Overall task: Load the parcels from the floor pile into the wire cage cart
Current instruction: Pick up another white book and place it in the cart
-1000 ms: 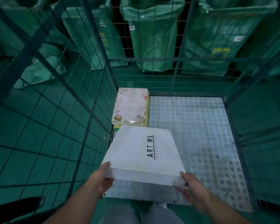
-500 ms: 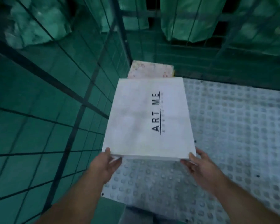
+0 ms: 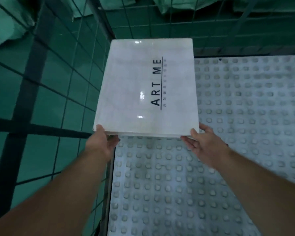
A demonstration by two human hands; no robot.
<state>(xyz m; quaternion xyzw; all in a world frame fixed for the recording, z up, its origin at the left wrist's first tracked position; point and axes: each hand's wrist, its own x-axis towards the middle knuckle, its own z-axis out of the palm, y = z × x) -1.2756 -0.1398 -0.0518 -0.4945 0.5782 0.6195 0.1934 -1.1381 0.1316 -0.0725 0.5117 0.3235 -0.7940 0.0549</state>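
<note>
A flat white parcel (image 3: pixel 134 86) printed "ART ME" lies level in the far left corner of the wire cage cart, above the cart's studded grey floor (image 3: pixel 237 133). My left hand (image 3: pixel 103 143) grips its near left corner, thumb on top and fingers underneath. At the near right corner my right hand (image 3: pixel 203 143) holds it the same way. The patterned parcel seen earlier in that corner is hidden under the white one.
The cart's wire mesh left wall (image 3: pixel 61 92) runs right beside the parcel, and the mesh back wall (image 3: pixel 160 19) stands just behind it. Green sacks (image 3: pixel 177 4) hang beyond the back wall. The green floor (image 3: pixel 10 82) shows through the left mesh.
Both hands carried the white parcel forward and down into the far left corner, over the patterned parcel, which is now covered. The camera moved closer and tilted down.
</note>
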